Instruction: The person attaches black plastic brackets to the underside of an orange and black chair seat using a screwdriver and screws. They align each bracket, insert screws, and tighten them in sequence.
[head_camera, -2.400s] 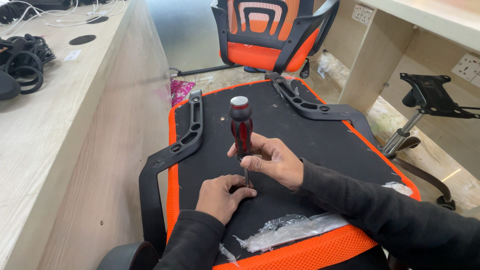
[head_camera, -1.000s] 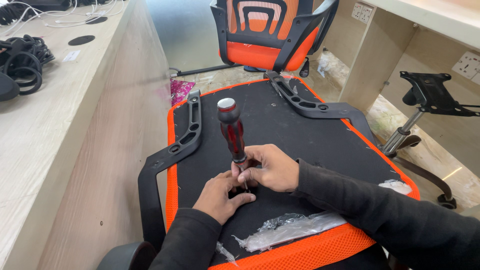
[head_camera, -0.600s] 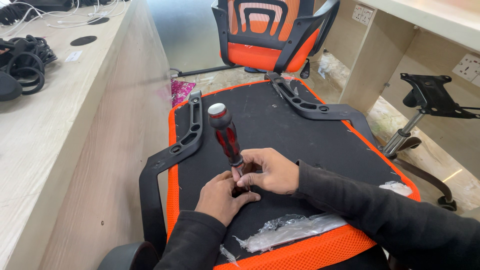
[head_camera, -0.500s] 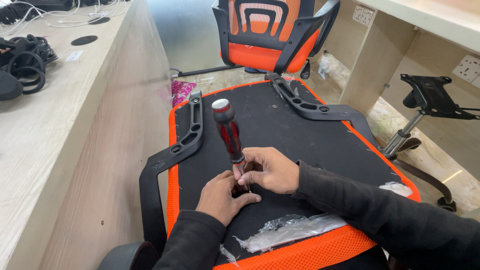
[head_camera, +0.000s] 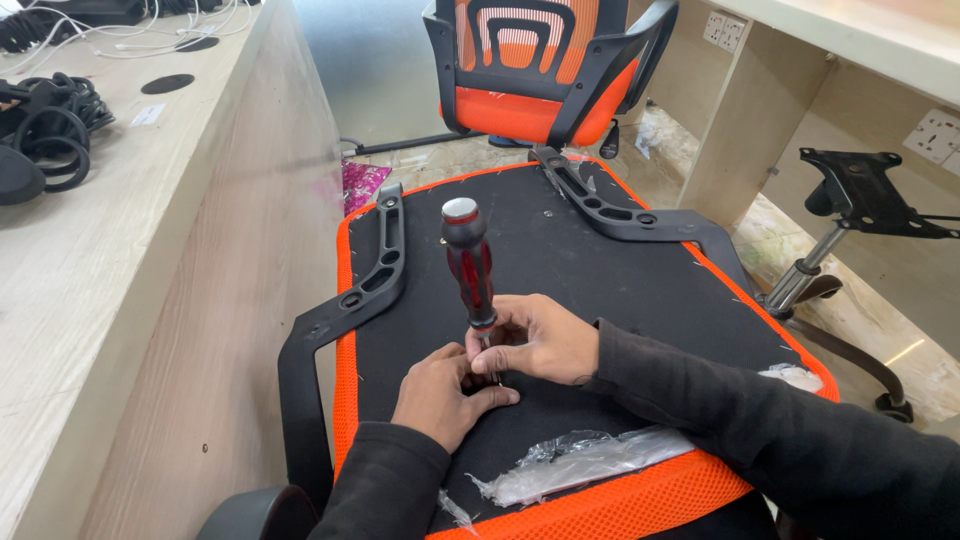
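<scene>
right hand pinches screwdriver shaft | left hand fingertips at tip

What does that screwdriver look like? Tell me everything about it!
The screwdriver has a chunky dark red and black handle with a pale grey cap on top, and it looks like shiny plastic. A thin metal shaft comes out below. It stands nearly upright, tip down on the black underside of the chair seat. The right hand pinches the shaft, and the left hand sits by the hidden tip.
</scene>
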